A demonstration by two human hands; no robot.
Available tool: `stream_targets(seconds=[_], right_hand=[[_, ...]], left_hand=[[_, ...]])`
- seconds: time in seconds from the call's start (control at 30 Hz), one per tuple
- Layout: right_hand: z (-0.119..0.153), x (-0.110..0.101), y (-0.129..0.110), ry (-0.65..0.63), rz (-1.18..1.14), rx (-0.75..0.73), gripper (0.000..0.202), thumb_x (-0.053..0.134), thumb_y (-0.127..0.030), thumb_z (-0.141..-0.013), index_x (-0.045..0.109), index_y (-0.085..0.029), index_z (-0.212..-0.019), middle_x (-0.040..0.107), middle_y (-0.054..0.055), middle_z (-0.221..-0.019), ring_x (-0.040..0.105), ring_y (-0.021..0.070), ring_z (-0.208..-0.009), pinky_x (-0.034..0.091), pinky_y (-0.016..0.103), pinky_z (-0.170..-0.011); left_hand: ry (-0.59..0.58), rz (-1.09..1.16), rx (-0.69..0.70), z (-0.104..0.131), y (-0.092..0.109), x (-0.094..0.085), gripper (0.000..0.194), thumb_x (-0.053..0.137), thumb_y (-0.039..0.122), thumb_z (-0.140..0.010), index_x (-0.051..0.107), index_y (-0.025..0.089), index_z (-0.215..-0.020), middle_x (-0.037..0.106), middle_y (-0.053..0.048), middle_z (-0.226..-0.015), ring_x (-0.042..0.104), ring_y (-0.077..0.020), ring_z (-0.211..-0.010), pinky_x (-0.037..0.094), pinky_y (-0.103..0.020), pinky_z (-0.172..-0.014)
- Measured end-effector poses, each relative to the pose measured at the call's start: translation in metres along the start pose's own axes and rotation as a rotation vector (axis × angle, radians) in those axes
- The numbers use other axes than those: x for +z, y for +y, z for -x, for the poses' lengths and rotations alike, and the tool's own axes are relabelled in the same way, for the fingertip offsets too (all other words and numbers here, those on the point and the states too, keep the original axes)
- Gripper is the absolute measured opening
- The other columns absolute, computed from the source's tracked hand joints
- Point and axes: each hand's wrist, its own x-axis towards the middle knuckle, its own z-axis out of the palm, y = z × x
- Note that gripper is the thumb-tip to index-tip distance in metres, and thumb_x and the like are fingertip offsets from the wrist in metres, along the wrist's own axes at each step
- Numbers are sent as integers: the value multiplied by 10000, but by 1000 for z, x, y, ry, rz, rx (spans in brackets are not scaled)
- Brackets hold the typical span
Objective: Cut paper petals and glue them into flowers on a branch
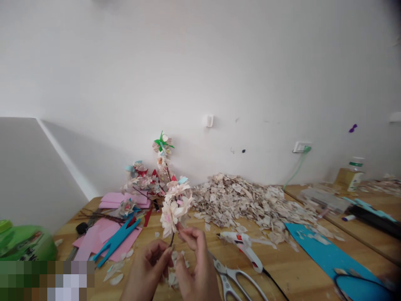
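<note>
A flower branch (pixel 176 205) stands upright in front of me, with layered whitish petals, a pink centre and small blue and red pieces on top. Its thin dark stem (pixel 172 240) is pinched between the thumb and fingers of my left hand (pixel 151 264). My right hand (pixel 196 264) is at the flower's lower right side, index fingertip at the petals, thumb held apart below. Whether that fingertip presses a petal is hard to tell. Loose petals (pixel 116 279) lie on the wooden table (pixel 147 246) around my hands.
Behind are more flower branches (pixel 140 180) and a heap of dry flakes (pixel 241 205). A glue gun (pixel 246 246) and scissors (pixel 232 281) lie right of my hands. Pink paper (pixel 105 234) with blue strips is left; a blue sheet (pixel 326 251) lies right. A green bottle (pixel 28 242) is far left.
</note>
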Motion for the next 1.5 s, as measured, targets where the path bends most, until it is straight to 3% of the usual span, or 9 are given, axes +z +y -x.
stream_targets(seconds=[0.7,1.1,1.5], right_hand=[[-1,-2,2,-17,27,-2,383,428,-126,-689,453,-224,-1058,656,74,-1059,605,198,-1014,477,312,-857],[-2,-3,5,-22,13,48,386,420,-101,-684,476,-205,-1051,672,96,-1044,601,196,-1022,463,299,-847],[-4,-4,6,-38,8,101,395,368,-70,-691,466,-232,-1037,680,38,-1042,607,155,-1003,430,252,-846]], left_hand=[[-13,-83,-2,-1,4,-1,439,605,589,-602,545,161,-524,471,47,-406,416,-83,-357,310,-197,-380],[-9,-107,20,0,3,-2,429,590,578,-625,541,165,-516,525,21,-440,443,-93,-361,329,-207,-387],[6,-152,37,1,5,-2,390,581,527,-667,531,178,-501,492,33,-409,447,-102,-366,328,-209,-392]])
